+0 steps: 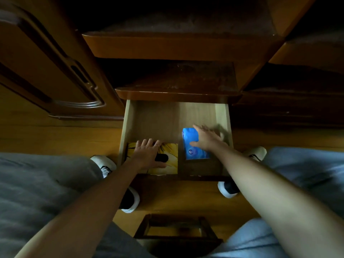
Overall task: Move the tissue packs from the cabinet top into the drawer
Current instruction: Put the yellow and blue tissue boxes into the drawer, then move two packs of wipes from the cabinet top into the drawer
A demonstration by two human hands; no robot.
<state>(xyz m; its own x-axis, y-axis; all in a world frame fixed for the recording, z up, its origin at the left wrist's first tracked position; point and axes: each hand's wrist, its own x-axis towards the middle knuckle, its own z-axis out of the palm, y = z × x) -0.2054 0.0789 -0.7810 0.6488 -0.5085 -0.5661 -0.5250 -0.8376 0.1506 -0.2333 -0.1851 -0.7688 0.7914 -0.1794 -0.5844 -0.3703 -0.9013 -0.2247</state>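
The light wooden drawer point(158, 118) stands pulled out below the dark cabinet top point(176, 79). A yellow tissue pack point(169, 162) lies in the drawer's front left corner, and my left hand point(147, 155) rests flat on it with fingers spread. A blue tissue pack point(189, 142) lies in the front right part of the drawer. My right hand point(206, 137) lies over its right side, fingers extended and blurred. No pack shows on the cabinet top.
A carved wooden wardrobe door point(55, 71) is at the left and a shelf point(176, 45) hangs above the cabinet top. My feet in white slippers point(130, 200) stand beside the drawer. A second drawer point(176, 229) is open below. The drawer's back half is bare wood.
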